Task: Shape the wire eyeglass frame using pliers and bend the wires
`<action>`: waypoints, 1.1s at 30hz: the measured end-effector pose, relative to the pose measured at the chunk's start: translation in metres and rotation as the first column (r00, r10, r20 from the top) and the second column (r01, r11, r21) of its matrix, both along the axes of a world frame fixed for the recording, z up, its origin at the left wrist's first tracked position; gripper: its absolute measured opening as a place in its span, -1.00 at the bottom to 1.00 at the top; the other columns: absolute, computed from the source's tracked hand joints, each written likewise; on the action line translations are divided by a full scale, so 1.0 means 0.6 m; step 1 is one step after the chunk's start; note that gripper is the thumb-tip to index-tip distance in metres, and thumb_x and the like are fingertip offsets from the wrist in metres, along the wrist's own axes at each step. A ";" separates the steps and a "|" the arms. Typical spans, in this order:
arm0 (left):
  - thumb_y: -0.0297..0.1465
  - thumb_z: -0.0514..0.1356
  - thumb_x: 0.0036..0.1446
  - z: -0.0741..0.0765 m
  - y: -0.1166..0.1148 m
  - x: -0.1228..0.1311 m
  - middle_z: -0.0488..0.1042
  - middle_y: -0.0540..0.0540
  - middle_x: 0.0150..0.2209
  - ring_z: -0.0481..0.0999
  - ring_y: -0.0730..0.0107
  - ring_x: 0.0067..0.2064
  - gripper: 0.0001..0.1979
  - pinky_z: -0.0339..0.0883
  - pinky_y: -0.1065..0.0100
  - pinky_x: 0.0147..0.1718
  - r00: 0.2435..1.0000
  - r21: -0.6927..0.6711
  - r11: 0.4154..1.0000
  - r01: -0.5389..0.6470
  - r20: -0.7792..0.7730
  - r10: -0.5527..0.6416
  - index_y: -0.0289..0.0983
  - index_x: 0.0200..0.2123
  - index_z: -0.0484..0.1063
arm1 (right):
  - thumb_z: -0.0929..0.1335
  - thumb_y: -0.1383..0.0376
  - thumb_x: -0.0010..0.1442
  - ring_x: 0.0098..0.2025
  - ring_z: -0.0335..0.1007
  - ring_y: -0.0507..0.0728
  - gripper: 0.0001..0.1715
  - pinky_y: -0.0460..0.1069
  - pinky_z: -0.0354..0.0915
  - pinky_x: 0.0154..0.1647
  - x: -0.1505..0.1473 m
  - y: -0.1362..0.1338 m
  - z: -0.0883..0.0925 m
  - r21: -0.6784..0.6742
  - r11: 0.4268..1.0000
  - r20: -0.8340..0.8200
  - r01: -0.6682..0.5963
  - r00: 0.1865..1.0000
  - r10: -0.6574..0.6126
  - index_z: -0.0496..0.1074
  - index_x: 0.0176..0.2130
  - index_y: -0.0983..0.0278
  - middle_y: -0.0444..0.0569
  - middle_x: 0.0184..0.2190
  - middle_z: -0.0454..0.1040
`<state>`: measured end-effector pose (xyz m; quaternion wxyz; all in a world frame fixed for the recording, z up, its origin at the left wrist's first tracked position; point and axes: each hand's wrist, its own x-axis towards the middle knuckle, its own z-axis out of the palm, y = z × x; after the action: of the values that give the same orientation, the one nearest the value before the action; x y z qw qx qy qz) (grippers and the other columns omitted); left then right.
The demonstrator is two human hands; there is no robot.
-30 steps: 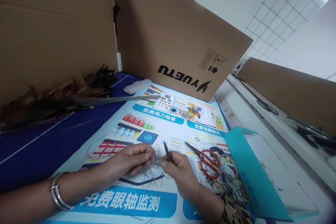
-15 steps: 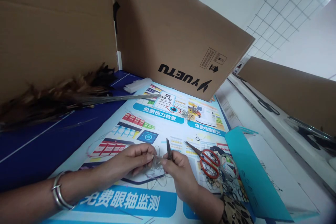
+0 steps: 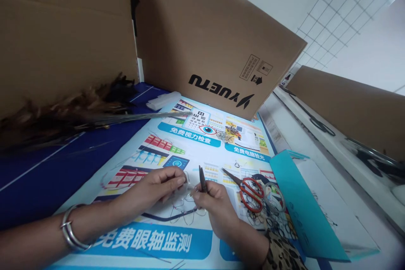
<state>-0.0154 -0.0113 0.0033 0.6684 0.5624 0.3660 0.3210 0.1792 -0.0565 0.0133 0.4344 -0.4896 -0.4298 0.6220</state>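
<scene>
My left hand [image 3: 160, 187] pinches a small clear piece with thin wire [image 3: 189, 187] just above a printed poster [image 3: 177, 143]. My right hand [image 3: 215, 202] meets it from the right, fingers closed on a small dark pointed tool [image 3: 201, 178] whose tip stands upward. Loops of thin wire [image 3: 186, 213] trail on the poster below both hands. A silver bangle [image 3: 70, 228] circles my left wrist.
Red-handled scissors [image 3: 249, 187] lie right of my hands beside a pile of wire rings [image 3: 272, 215]. A teal folder [image 3: 303, 206] lies further right. A feather duster [image 3: 69, 114] rests on the blue table at left. Cardboard panels [image 3: 209, 38] stand behind.
Both hands stayed together over the poster, shifting slightly; the view moved a little so things sit lower left. The tool tip stays upright.
</scene>
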 end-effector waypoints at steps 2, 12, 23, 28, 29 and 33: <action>-0.02 0.17 0.18 -0.002 -0.001 -0.001 0.18 0.15 -0.61 0.11 0.53 -0.56 -0.59 -0.09 0.44 -0.56 1.000 0.017 1.000 -0.001 -0.017 0.001 -0.28 -0.36 0.38 | 0.48 0.24 -0.06 -0.49 0.11 -0.03 -0.77 -0.09 0.05 -0.43 0.002 0.001 -0.001 -0.003 1.000 -0.028 -0.008 1.000 0.008 0.50 -0.38 0.34 -0.18 -0.55 0.34; -0.03 0.14 0.17 -0.006 -0.004 -0.001 0.15 0.16 -0.61 0.10 0.51 -0.57 -0.60 -0.06 0.44 -0.56 0.997 0.057 0.998 0.004 -0.083 0.000 -0.29 -0.32 0.38 | 0.47 0.32 -0.12 -0.49 0.14 -0.02 -0.81 -0.11 0.05 -0.45 0.003 -0.004 0.001 0.003 0.998 -0.034 -0.060 0.998 0.060 0.50 -0.39 0.31 -0.19 -0.54 0.36; -0.05 0.12 0.17 -0.001 -0.004 0.001 0.17 0.15 -0.59 0.10 0.50 -0.54 -0.63 -0.01 0.42 -0.54 0.995 0.064 0.998 -0.005 -0.100 0.011 -0.26 -0.39 0.33 | 0.49 0.33 -0.12 -0.49 0.15 -0.04 -0.70 -0.12 0.10 -0.47 -0.002 -0.006 0.009 0.042 0.994 0.092 -0.100 0.991 0.096 0.38 -0.34 0.27 -0.24 -0.50 0.33; -0.04 0.13 0.17 -0.003 -0.003 0.002 0.14 0.17 -0.61 0.07 0.51 -0.56 -0.63 -0.05 0.43 -0.56 0.994 0.055 0.998 -0.022 -0.101 0.028 -0.26 -0.40 0.32 | 0.47 0.36 -0.11 -0.45 0.22 -0.01 -0.74 -0.09 0.17 -0.41 -0.003 -0.006 0.004 0.079 0.993 0.206 -0.087 0.976 0.069 0.37 -0.35 0.28 -0.20 -0.46 0.36; -0.05 0.13 0.17 -0.002 -0.003 0.002 0.14 0.17 -0.61 0.07 0.51 -0.56 -0.63 -0.04 0.43 -0.56 0.995 0.057 0.998 -0.021 -0.099 0.027 -0.25 -0.41 0.31 | 0.46 0.36 -0.11 -0.44 0.22 -0.01 -0.74 -0.09 0.17 -0.41 -0.003 -0.006 0.004 0.081 0.993 0.209 -0.082 0.976 0.064 0.39 -0.34 0.29 -0.20 -0.46 0.36; -0.07 0.13 0.16 0.007 -0.006 0.003 0.15 0.16 -0.59 0.07 0.49 -0.55 -0.65 -0.02 0.43 -0.54 0.996 0.069 0.998 -0.015 -0.089 0.021 -0.25 -0.42 0.32 | 0.45 0.38 -0.10 -0.42 0.24 0.00 -0.68 -0.10 0.17 -0.41 -0.003 -0.004 0.003 0.083 0.995 0.140 -0.063 0.989 0.051 0.43 -0.25 0.28 -0.18 -0.41 0.39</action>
<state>-0.0139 -0.0150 0.0077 0.6289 0.5952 0.3895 0.3138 0.1773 -0.0592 0.0152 0.4066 -0.4996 -0.4994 0.5794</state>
